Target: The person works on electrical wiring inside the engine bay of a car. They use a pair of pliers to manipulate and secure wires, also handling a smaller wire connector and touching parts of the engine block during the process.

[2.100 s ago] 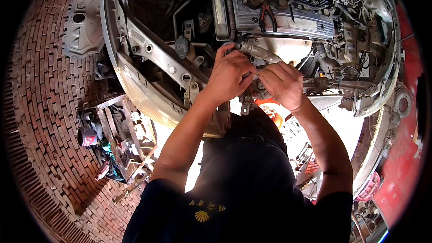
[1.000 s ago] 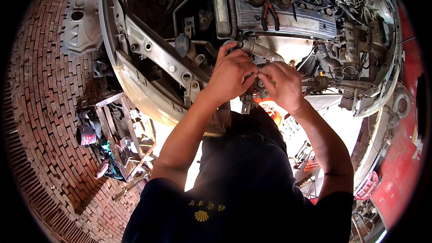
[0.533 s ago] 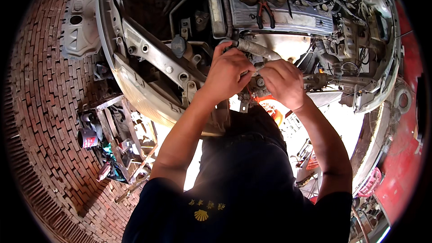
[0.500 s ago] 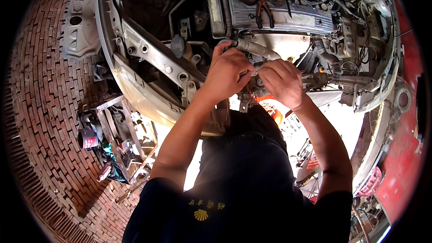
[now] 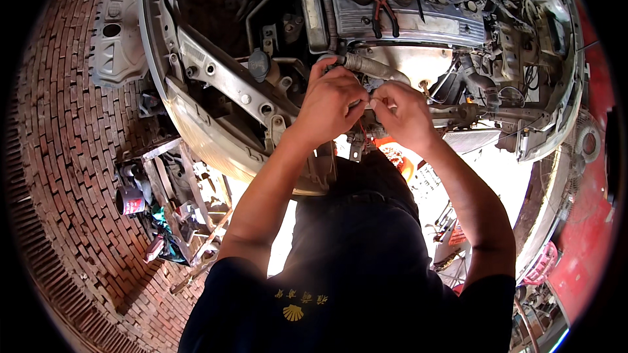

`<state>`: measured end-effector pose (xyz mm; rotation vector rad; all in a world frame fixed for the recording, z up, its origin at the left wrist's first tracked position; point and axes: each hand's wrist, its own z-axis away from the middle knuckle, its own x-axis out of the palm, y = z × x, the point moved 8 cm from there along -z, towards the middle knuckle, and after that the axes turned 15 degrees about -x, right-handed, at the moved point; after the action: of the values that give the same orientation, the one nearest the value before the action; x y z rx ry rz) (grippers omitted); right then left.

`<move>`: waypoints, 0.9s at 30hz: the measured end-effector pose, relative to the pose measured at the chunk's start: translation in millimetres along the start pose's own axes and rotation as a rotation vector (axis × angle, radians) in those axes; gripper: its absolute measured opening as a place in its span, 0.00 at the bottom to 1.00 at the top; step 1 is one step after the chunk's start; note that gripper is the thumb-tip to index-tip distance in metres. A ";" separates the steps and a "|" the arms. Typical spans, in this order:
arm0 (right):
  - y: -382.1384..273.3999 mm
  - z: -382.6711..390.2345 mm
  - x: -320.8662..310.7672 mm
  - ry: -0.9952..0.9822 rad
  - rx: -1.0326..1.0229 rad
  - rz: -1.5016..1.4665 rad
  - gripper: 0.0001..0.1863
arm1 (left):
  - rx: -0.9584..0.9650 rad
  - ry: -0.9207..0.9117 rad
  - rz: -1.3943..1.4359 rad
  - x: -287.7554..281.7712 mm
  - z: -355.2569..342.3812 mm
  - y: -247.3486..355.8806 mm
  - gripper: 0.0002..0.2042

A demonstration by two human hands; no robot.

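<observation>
Over the front of an open engine bay, my left hand (image 5: 332, 106) is closed, with thumb and fingers pinched together. My right hand (image 5: 402, 114) is closed too, its fingertips almost meeting the left ones. A small pale bit shows between the fingertips, too tiny to name. Just below them, a thin red wire (image 5: 364, 131) hangs down; whether either hand holds it is hidden. A ribbed grey hose (image 5: 374, 68) runs right behind both hands. Farther back, pliers with red-and-black handles (image 5: 386, 18) lie on the ribbed metal engine cover (image 5: 428, 26).
The car's metal front crossmember (image 5: 226, 82) and a pale bumper edge (image 5: 196, 134) curve along the left. A grey metal plate (image 5: 119, 49) rests on the brick ground. Below my hands is an orange container (image 5: 404, 167). A wooden frame with clutter (image 5: 163, 183) stands at left.
My right hand has shifted slightly left, and its fingers have turned in toward the left fingertips. The left hand stays nearly in place.
</observation>
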<state>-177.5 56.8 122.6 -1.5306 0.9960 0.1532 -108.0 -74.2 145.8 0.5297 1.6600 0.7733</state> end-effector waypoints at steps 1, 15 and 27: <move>29.0 17.6 18.2 0.024 0.412 -0.362 0.05 | -0.006 -0.004 0.006 0.0 0.1 -0.8 0.04; -42.7 -2.1 -17.2 0.086 -0.495 0.420 0.13 | -0.041 -0.016 0.024 -1.5 -1.9 -3.8 0.04; 38.9 39.8 42.6 0.182 0.735 -0.809 0.10 | -0.032 0.000 -0.009 -0.1 -0.8 -1.9 0.03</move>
<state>-159.1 74.7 57.4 -1.1466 0.4128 -0.8456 -108.6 -75.7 144.5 0.4993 1.6465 0.7924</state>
